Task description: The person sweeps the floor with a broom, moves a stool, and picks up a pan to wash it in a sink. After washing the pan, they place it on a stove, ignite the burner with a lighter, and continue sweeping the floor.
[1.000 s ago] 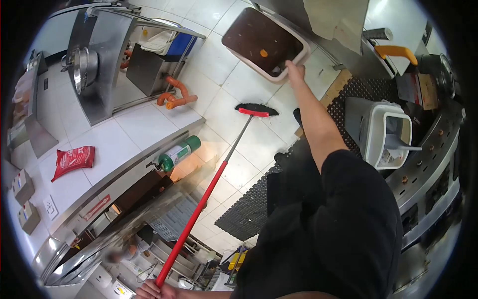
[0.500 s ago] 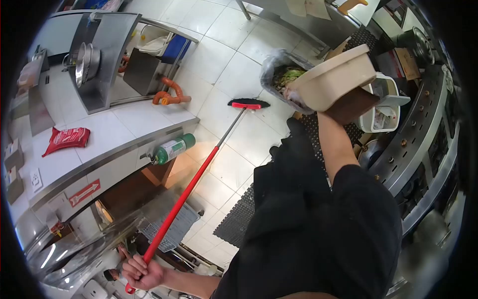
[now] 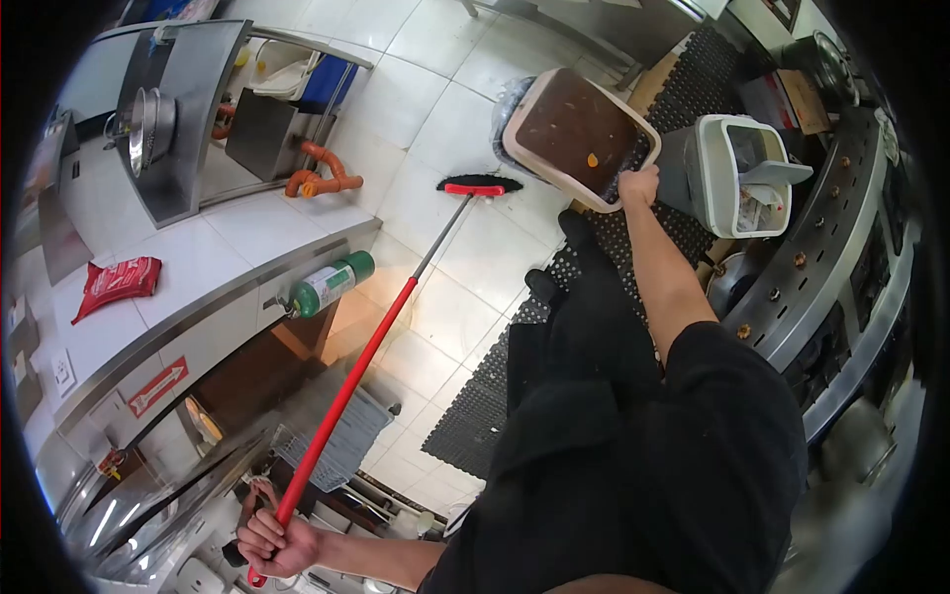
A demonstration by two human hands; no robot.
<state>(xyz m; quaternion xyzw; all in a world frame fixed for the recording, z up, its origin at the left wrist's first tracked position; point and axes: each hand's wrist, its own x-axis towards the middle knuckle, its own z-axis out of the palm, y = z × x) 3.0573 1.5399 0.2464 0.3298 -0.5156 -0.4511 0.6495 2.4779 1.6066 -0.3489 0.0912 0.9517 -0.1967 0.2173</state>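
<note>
My left hand (image 3: 280,543) is closed around the red handle of a broom (image 3: 368,351). The broom's black-bristled head (image 3: 480,186) rests on the tiled floor. My right hand (image 3: 639,185) grips the near edge of a beige bin lid with a brown flap (image 3: 584,124). Small scraps, one of them orange, stick to the flap. Underneath the lid is a trash bin, of which only some clear plastic bag (image 3: 507,107) shows at the left. Whether the lid sits on the rim cannot be made out.
A second bin (image 3: 747,188), white-rimmed, stands right of the lid beside the stove (image 3: 792,287). Black perforated mats (image 3: 475,421) lie on the floor. At left, a tiled counter (image 3: 218,247) holds a red packet (image 3: 119,287); a green cylinder (image 3: 332,287) is mounted on its side.
My right hand has swung the lid from steeply tilted to flatter, over the bin, covering the food waste that showed before. My left hand still holds the broom.
</note>
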